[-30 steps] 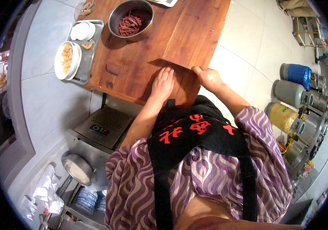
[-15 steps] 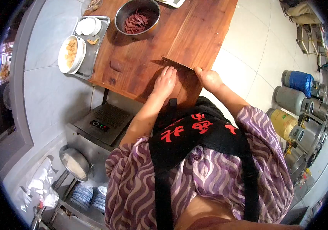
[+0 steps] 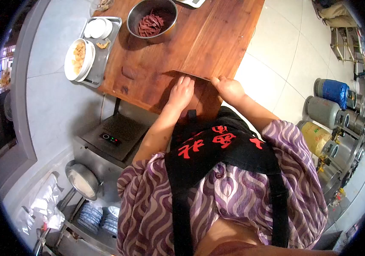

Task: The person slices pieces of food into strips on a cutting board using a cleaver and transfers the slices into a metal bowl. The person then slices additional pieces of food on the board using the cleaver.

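Observation:
My right hand [image 3: 229, 90] is closed round the handle end of a kitchen knife [image 3: 194, 75], at the right edge of the wooden table [image 3: 216, 38]. The broad blade appears nearly edge-on and points left across the wood, casting a dark shadow. Close to the blade on the near side, my left hand [image 3: 181, 92] presses down with its fingers together and fingertips bent toward the knife. Whatever lies beneath those fingers is hidden. Beyond the knife stands a deep metal bowl [image 3: 172, 25] with dark red strips [image 3: 150, 25] in it. A dark brown piece [image 3: 128, 72] lies left of my hands.
A metal tray [image 3: 99, 64] with small white dishes [image 3: 98, 28] and a white bowl of golden chunks [image 3: 78, 57] sits at the table's left. Below are a dark-topped appliance [image 3: 118, 138] and a metal pot [image 3: 83, 181]. Gas cylinders [image 3: 322, 110] stand right, beyond the tiled floor.
The knife and my right hand have come slightly nearer to my body and to the left. My left hand has shifted a little the same way.

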Demonstrator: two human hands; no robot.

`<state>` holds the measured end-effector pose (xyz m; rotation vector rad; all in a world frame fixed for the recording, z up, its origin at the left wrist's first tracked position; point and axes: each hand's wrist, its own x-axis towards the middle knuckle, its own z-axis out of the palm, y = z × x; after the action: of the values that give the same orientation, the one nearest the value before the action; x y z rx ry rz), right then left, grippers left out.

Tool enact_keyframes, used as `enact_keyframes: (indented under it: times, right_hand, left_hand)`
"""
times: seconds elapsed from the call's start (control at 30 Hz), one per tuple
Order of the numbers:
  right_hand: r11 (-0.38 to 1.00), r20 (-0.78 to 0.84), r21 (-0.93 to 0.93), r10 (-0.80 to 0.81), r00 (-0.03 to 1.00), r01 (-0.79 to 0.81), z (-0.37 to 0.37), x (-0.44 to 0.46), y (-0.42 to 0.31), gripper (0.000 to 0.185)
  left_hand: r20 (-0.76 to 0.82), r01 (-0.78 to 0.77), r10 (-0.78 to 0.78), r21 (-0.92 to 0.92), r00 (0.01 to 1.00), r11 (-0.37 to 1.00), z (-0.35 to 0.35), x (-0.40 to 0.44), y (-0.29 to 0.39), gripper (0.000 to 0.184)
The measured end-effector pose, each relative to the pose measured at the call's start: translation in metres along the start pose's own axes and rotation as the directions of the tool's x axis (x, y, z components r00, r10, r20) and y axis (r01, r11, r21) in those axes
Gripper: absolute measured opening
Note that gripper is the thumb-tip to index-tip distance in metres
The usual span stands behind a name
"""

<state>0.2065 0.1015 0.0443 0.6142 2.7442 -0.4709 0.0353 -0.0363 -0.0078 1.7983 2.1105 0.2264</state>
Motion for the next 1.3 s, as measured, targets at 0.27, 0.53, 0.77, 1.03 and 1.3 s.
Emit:
enact_keyframes:
  times: [0.27, 0.53, 0.77, 1.03, 1.3]
  right_hand:
    - [1.0, -0.051, 0.004, -0.03, 0.998, 0.03, 0.014, 0.004, 0.007, 0.022]
    - [0.997, -0.077, 0.07, 0.021, 0.997, -0.016, 0.019, 0.004, 0.01, 0.022]
    - [0.999, -0.08, 0.045, 0.011, 0.997, -0.008, 0.029, 0.008, 0.007, 0.021]
    - [1.0, -0.033, 0.011, -0.005, 0.999, 0.006, 0.026, 0.006, -0.003, 0.023]
    - [1.0, 0.056, -0.026, -0.008, 0.998, 0.009, 0.008, 0.005, -0.013, 0.024]
  left_hand:
    - [-0.014, -0.004, 0.004, 0.001, 1.0, 1.0, 0.001, 0.001, -0.004, 0.029]
    - [-0.233, -0.099, 0.101, 0.023, 0.967, 0.995, 0.009, -0.001, -0.008, 0.028]
    - [-0.333, -0.133, 0.136, 0.031, 0.933, 0.991, 0.017, -0.007, -0.011, 0.027]
    - [-0.212, -0.083, 0.082, 0.003, 0.974, 0.997, 0.007, -0.013, -0.005, 0.026]
    - [-0.022, 0.006, -0.006, 0.006, 1.0, 1.0, -0.001, -0.018, 0.0, 0.028]
